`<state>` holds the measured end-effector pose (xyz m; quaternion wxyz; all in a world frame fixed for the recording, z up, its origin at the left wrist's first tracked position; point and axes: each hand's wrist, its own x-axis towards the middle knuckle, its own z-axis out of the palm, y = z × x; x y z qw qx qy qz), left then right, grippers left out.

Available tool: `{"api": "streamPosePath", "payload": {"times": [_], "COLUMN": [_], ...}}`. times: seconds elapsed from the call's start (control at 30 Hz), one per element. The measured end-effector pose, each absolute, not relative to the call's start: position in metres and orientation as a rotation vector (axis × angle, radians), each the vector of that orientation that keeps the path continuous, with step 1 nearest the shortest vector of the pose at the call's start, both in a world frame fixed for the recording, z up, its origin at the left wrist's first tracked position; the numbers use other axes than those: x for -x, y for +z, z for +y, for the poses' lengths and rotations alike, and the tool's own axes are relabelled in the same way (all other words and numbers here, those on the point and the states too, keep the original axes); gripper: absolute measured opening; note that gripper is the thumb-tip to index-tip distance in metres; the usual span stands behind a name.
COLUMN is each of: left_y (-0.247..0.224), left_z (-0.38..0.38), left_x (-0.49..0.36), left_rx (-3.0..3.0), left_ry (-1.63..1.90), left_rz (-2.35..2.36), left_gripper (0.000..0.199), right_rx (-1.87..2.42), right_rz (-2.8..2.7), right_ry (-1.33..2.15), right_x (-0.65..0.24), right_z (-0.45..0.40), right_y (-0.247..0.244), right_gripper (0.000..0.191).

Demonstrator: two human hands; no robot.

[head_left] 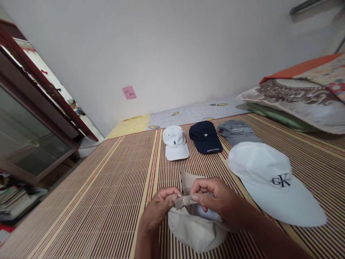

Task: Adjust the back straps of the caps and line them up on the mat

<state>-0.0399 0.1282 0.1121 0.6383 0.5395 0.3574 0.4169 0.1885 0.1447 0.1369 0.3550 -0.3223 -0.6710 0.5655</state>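
A beige cap lies on the striped mat at the near middle, its opening turned up and its brim pointing away from me. The left end of its back strap is pinched between the thumb and fingers of my left hand. On the right part of the same strap, my right hand holds with thumb and forefinger. Part of the cap's inside and brim is hidden behind my right hand.
Beyond my hands lie a small white cap, a navy cap and a grey cap. To the right is a large white cap. Pillows are piled at the far right; a wall rises behind.
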Motion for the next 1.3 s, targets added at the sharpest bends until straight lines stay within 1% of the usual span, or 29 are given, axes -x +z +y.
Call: {"api": "streamPosePath", "payload": {"times": [0.2, 0.57, 0.67, 0.83, 0.93, 1.07, 1.17, 1.3], "left_y": [0.113, 0.113, 0.115, 0.114, 0.113, 0.111, 0.11, 0.111], "left_z": [0.128, 0.127, 0.127, 0.128, 0.128, 0.128, 0.129, 0.129], "left_x": [0.038, 0.033, 0.032, 0.034, 0.035, 0.037, 0.039, 0.042], "left_rx": [-1.238, -1.247, -1.244, -1.24, -1.25, -1.263, -1.269, -1.296], "left_ry": [0.961, 0.956, 0.949, 0.961, 0.975, 0.967, 0.964, 0.93], "left_rz": [0.821, 0.804, 0.805, 0.786, 0.793, 0.791, 0.793, 0.778], "left_gripper": [0.049, 0.045, 0.047, 0.047, 0.046, 0.047, 0.047, 0.049], "right_rx": [0.82, 0.831, 0.815, 0.829, 0.879, 0.835, 0.801, 0.746], "right_rz": [-1.764, -1.724, -1.705, -1.775, -1.911, -2.044, -2.053, -1.95], "right_ry": [1.474, 1.421, 1.459, 1.458, 1.434, 1.422, 1.476, 1.662], "right_x": [-0.188, -0.181, -0.183, -0.205, -0.221, -0.235, -0.239, -0.236], "right_z": [0.144, 0.136, 0.136, 0.146, 0.152, 0.156, 0.157, 0.154], "right_y": [0.141, 0.146, 0.148, 0.15, 0.152, 0.155, 0.155, 0.153], "right_gripper": [0.015, 0.017, 0.013, 0.023, 0.025, 0.028, 0.034, 0.03]}}
